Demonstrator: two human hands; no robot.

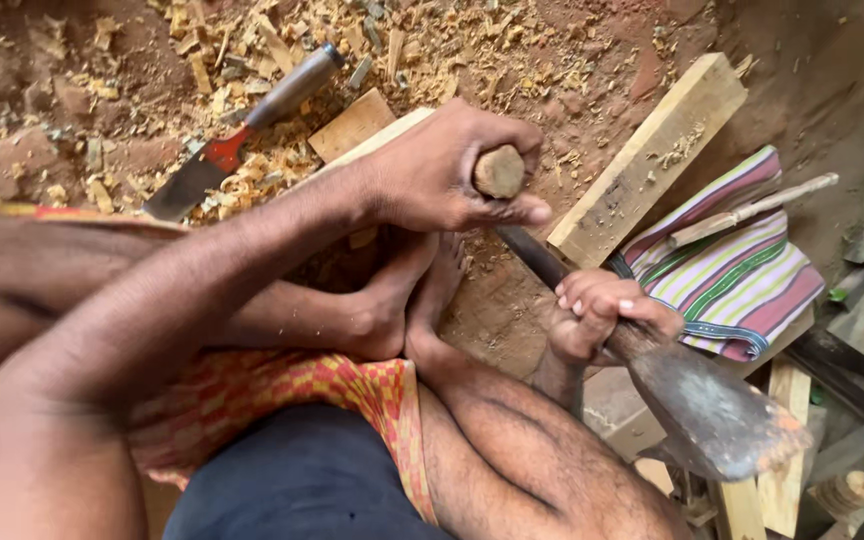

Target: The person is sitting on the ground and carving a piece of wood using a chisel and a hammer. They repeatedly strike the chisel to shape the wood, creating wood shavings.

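Observation:
My left hand (442,170) is closed around the round wooden butt of a long tool handle (499,171). The dark shaft (532,255) runs down to the right into my right hand (602,312), which grips it just above a broad, worn metal blade (717,415). Both hands hold this one axe-like tool. The blade hangs over wood pieces at the lower right. My bare feet (407,300) are pressed together below my left hand, on reddish earth. A pale plank (387,135) passes under my left hand.
A chisel (237,135) with a dark handle and red collar lies among wood shavings (282,40) at the upper left. A thick pale beam (652,160) lies to the right, beside a striped cloth (742,270) with a stick (752,210) on it. Offcuts (792,480) crowd the lower right.

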